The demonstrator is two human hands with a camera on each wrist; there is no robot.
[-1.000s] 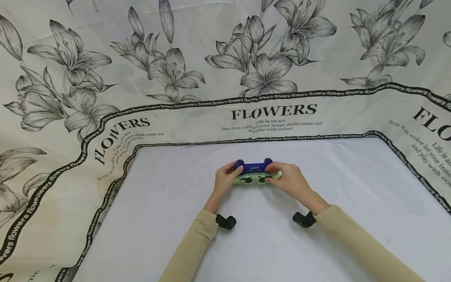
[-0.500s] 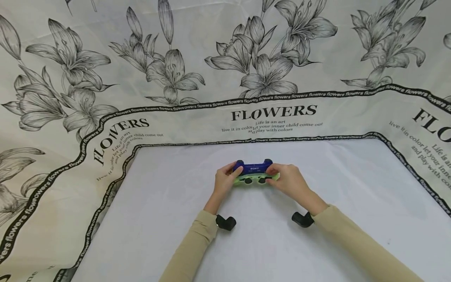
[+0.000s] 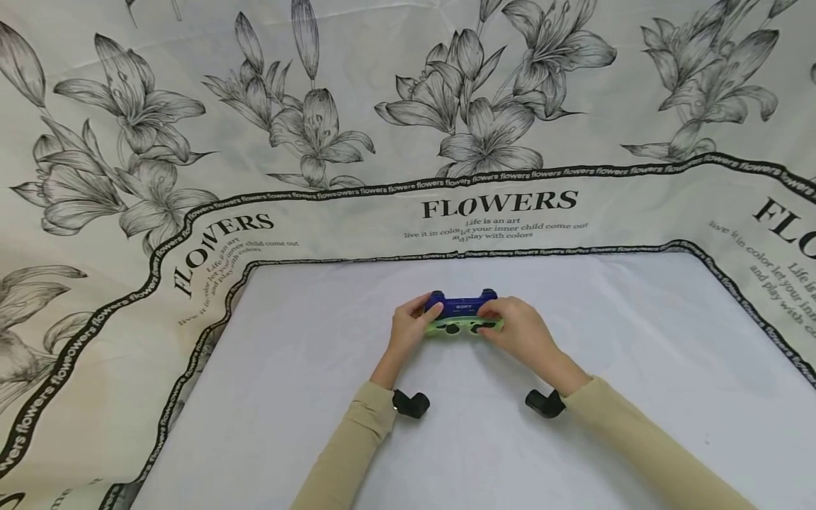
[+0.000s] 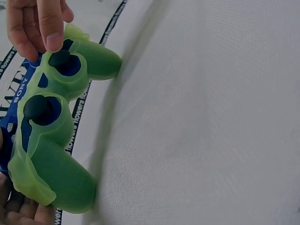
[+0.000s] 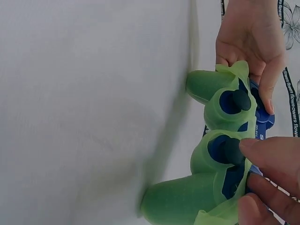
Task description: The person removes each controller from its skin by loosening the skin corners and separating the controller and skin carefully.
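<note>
Since a second ago, the right hand [image 3: 519,326] has edged slightly inward along the blue controller [image 3: 460,307], which is held over the tabletop [image 3: 299,354]. Its thumb and fingers, only narrowly apart, pinch the green cover [image 4: 61,140] beside a thumbstick [image 5: 234,151], probably for a close hold on that soft rim. The left hand [image 3: 404,327] grips the opposite end, thumb on the controller's bare SONY-marked side, seemingly steadying it. Whether the covered handles touch the tabletop, I cannot tell.
</note>
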